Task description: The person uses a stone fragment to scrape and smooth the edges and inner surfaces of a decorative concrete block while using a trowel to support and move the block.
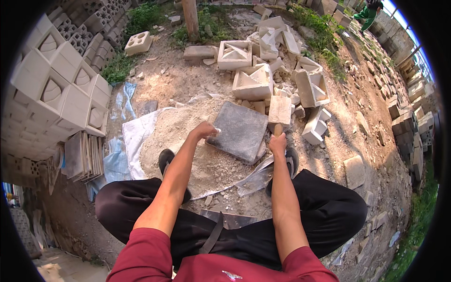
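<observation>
My right hand (277, 143) is closed round the wooden handle of a mallet (280, 109) with a pale, block-shaped head. The head lies just past the right edge of a dark grey square slab (237, 129). At the slab's left edge is my left hand (205, 130), its fingers closed on a small whitish piece (216, 132) whose kind I cannot make out. Under and beside the slab spreads a heap of pale crushed rubble (174, 136) on a white sheet (139, 134), between my feet.
Broken and whole pale vent blocks (253, 82) pile up beyond the slab. Stacked blocks (66, 77) stand at the left, with thin boards (84, 157) leaning below them. A wooden post (190, 19) rises at the back. Far right, another person (368, 15) in green is partly visible.
</observation>
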Demonstrator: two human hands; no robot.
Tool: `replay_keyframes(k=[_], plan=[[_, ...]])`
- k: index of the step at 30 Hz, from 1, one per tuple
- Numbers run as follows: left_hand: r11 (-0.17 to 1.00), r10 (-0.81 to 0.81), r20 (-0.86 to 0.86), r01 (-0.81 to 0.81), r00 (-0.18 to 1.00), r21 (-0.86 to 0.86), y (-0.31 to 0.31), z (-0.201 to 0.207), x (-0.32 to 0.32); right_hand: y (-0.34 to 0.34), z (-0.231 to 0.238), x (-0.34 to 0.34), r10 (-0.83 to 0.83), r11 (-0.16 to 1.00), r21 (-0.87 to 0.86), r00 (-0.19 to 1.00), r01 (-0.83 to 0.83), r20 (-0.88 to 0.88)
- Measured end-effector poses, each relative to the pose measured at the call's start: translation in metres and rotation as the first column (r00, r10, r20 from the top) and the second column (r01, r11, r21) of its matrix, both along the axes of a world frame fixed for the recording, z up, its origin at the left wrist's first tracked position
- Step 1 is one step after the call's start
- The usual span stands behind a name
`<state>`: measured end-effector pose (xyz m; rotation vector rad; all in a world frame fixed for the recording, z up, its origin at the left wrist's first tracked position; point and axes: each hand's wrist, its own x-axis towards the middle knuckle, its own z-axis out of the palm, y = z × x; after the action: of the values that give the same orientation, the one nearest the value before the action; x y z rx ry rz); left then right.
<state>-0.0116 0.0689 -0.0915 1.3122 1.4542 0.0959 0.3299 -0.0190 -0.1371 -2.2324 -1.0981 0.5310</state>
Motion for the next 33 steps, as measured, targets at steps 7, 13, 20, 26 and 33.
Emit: replay_keyframes(k=[7,13,20,26,33], plan=[[0.802,-0.307,-0.223,0.378,0.925,0.463,-0.041,-0.020,0.067,0.006,0.012,-0.007,0.014,0.993,-0.116,0.993,-0.027,-0.115],[0.759,-0.554,-0.425,0.644,0.716,0.095,-0.083,-0.004,0.107,0.019,0.000,0.009,0.086,0.987,-0.127,0.992,-0.097,-0.089],[0.799,-0.425,-0.271,0.499,0.864,0.336,-0.077,-0.010,0.069,0.038,0.016,0.027,0.029,0.995,-0.089,0.995,-0.037,-0.094],[0.897,0.148,0.080,-0.168,0.986,0.409,-0.038,-0.018,0.042,0.005,0.054,-0.050,0.050,0.987,0.147,0.755,0.062,-0.654],[0.756,0.528,0.225,-0.574,0.819,0.316,-0.046,-0.060,0.041,-0.029,0.053,-0.100,0.062,0.997,0.053,0.195,-0.051,-0.979]])
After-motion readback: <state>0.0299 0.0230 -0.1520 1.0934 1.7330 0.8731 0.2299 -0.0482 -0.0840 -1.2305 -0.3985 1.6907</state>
